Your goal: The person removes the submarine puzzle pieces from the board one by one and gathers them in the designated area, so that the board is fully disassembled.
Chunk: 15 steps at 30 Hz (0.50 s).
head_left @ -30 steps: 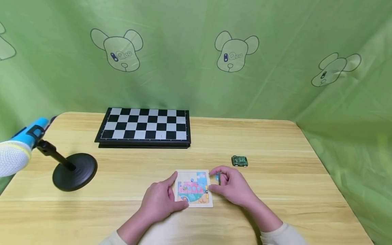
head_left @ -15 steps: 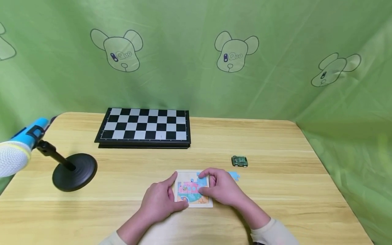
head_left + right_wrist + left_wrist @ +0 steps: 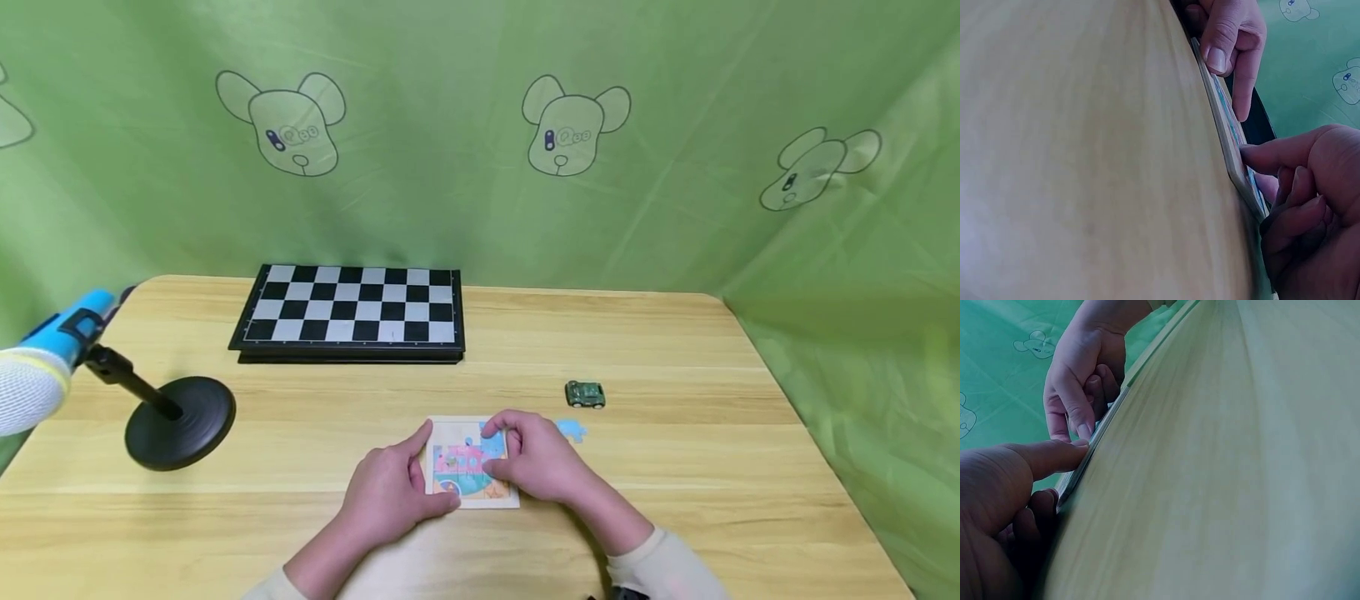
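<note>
Left hand (image 3: 390,492) grips the puzzle board (image 3: 491,503) at its left side: thumb on the near rim, index reaching the far-left corner. Right hand (image 3: 543,458) has index and thumb tips down on the board's right part, other fingers curled in; can't tell whether a piece is pinched between them or just pressed. Board lies between the two hands, on the table (image 3: 750,500).

Handling, my read: board looks thin, stiff and light, likely wood. Won't flex, but light enough to skate on the smooth table if the right hand pushes sideways, so the left-hand brace earns its keep. Keep pressure straight down.

Set pieces (image 3: 461,462) look thin and rigid, probably slick on the printed face. Not fragile, though knobs may chip or fray if forced. Best hold: thumb and index on opposite edges, off the knobs, tips high enough to clear the neighbours.

Loose blue piece (image 3: 572,430) lies just beyond the right-hand knuckles, partly hidden by that hand. Flat on the table, so probably awkward to lift by its face; get a nail under one edge.

Toy car (image 3: 585,394) is just past that piece, chessboard (image 3: 348,307) well beyond the left grip.
</note>
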### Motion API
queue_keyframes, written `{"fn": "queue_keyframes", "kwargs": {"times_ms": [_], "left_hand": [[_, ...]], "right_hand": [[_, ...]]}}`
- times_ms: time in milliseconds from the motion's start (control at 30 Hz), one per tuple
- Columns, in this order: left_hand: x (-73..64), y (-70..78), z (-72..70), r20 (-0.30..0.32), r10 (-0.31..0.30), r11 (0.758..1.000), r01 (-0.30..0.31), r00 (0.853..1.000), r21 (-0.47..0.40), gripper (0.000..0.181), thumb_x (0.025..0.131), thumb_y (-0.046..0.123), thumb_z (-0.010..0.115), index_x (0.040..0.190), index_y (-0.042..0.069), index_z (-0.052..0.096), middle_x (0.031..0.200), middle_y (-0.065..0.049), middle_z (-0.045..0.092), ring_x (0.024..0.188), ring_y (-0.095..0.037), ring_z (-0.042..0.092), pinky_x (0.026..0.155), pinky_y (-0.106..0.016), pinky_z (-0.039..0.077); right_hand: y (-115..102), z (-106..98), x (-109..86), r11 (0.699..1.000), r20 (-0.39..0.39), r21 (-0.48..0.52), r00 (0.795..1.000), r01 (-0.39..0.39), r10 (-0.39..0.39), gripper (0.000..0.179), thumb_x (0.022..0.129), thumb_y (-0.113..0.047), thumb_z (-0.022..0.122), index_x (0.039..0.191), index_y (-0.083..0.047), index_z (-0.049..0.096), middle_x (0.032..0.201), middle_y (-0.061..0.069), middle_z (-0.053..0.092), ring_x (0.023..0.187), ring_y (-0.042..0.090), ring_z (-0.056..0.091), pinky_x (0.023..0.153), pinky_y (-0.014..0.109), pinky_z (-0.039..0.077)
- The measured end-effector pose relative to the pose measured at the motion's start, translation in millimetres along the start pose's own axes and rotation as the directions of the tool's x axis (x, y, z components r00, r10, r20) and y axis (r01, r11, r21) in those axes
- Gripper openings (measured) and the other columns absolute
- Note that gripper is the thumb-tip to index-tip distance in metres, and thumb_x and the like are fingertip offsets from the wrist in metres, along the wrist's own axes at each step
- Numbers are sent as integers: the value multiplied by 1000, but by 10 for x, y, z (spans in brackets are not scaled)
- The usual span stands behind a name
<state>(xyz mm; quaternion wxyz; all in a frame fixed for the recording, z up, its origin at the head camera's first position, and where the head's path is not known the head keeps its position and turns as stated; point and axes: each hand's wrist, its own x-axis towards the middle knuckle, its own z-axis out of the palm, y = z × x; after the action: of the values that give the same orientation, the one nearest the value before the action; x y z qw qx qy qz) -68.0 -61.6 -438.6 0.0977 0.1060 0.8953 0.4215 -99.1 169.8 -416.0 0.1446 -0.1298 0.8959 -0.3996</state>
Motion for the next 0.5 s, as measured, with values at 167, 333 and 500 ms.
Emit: {"fn": "queue_keyframes", "kwargs": {"times_ms": [167,333,500], "left_hand": [[-3,-3,-5,-5,2,1000,-2,1000,8,99,70,43,90,148,1,47,60,10,51,49,-10,47,46,-29,35],[-2,-3,-4,1,-2,1000,2,1000,1,99,70,43,90,148,1,46,60,9,51,49,-11,47,46,-29,35],[-3,1,-1,5,-2,1000,2,1000,-6,99,70,42,90,148,1,46,59,9,51,49,-11,47,46,-29,35]], "right_hand": [[-20,19,4,1000,-6,-5,1000,9,-9,30,80,-8,83,107,-10,68,53,-3,41,44,10,38,48,28,38],[-26,28,6,1000,-4,3,1000,6,-6,30,81,-6,82,107,-10,68,53,-3,41,45,10,38,49,28,38],[-29,26,-2,1000,-5,16,1000,-17,17,31,81,-5,82,106,-10,65,56,-2,43,47,11,40,49,28,37]]}}
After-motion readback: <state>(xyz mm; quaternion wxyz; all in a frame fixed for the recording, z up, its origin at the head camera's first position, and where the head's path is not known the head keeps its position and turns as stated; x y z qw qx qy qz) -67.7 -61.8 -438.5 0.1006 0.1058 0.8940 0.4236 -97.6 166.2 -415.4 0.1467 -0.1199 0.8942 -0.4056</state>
